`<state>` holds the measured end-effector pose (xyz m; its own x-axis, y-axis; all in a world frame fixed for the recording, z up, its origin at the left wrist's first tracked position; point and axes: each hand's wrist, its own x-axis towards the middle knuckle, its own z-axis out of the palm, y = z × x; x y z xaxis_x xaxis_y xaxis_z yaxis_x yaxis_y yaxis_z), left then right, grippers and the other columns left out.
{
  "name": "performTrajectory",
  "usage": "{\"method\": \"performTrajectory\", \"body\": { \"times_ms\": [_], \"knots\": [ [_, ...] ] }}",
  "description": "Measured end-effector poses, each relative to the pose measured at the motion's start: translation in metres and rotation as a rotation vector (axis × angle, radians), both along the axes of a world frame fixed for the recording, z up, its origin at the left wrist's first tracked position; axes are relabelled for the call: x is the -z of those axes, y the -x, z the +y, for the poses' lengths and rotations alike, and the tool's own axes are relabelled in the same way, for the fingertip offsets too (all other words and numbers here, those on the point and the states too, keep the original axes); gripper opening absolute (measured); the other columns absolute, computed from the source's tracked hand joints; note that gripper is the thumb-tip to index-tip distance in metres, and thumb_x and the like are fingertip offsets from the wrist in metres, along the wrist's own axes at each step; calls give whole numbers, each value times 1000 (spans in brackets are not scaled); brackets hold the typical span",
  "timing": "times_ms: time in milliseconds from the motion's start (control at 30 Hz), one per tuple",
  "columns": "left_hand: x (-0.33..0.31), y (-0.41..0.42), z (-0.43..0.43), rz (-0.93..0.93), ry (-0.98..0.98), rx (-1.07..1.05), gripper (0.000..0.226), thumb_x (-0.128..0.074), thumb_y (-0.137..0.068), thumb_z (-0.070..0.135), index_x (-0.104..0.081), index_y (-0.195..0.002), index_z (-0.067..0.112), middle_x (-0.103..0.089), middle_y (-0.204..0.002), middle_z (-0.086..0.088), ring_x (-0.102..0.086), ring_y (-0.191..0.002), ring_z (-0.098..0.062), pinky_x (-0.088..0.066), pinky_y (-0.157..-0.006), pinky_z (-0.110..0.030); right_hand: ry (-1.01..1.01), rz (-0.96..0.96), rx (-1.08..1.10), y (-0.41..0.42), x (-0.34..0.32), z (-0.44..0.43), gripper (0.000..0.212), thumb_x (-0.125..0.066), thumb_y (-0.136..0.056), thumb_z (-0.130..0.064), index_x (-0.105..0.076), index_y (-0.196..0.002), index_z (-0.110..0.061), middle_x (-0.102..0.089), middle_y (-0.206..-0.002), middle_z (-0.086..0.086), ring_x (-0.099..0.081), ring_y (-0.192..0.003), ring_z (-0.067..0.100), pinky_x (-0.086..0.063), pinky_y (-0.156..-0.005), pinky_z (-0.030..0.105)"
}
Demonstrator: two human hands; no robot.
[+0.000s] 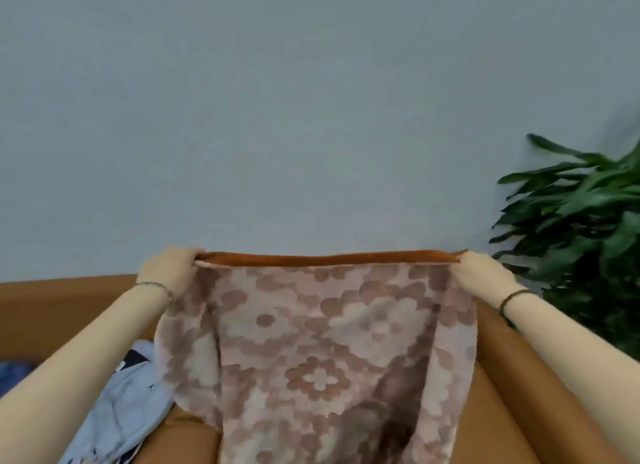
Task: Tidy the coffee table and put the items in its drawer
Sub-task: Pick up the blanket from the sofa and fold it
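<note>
Gripping plush floral blanket: left hand, right hand.

The blanket is reading as fuzzy matt cloth; sofa is showing smooth leather-like upholstery; near-left blue garment is looking thin, matt.

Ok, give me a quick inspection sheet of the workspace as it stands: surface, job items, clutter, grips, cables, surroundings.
Surface: no coffee table or drawer in view; a brown sofa lies below the hands.
Job's things: floral blanket held up and spread wide, orange along its top edge, lower part hanging over the sofa.
Clutter: pale blue garment crumpled on the sofa, left of the blanket; darker blue cloth at the far left edge.
Grips: left hand pinches the blanket's top left corner; right hand pinches the top right corner.
Cables: nothing seen.
Surroundings: plain grey-blue wall; leafy plant at the right.
</note>
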<state>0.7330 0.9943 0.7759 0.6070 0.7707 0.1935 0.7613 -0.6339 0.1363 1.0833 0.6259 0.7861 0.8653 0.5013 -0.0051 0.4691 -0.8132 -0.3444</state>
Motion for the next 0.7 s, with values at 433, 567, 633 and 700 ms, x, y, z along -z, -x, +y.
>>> {"method": "performTrajectory", "body": {
  "times_ms": [433,567,633,700],
  "knots": [
    [-9,-72,-115,-810,693,440,35,-42,-79,17,-76,-85,18,-75,-87,-3,-68,-88,-15,-51,-84,-27,-420,110,-570,87,19,62,23,-64,-89,-19,-50,-72,-26,-49,-86,-4,-49,-78,6,-34,-70,26],
    [8,-97,-167,-456,599,662,31,-64,-88,51,-69,-100,23,-67,-84,11,-60,-77,-1,-48,-74,-23,-601,88,-535,117,21,79,28,-62,-79,-10,-40,-67,-22,-45,-78,-4,-46,-67,11,-34,-61,27],
    [22,-103,-170,-354,600,683,25,-70,-85,40,-66,-103,23,-65,-85,12,-60,-78,-3,-50,-75,-26,-617,80,-486,116,26,78,31,-63,-72,-12,-37,-61,-24,-44,-70,-3,-44,-64,13,-32,-58,28],
    [29,-99,-159,-312,612,697,11,-70,-86,28,-65,-94,24,-66,-84,10,-60,-79,-5,-49,-76,-29,-534,88,-507,109,36,70,34,-67,-69,-28,-37,-55,-22,-43,-60,-5,-42,-66,14,-31,-57,30]
  ]
}}
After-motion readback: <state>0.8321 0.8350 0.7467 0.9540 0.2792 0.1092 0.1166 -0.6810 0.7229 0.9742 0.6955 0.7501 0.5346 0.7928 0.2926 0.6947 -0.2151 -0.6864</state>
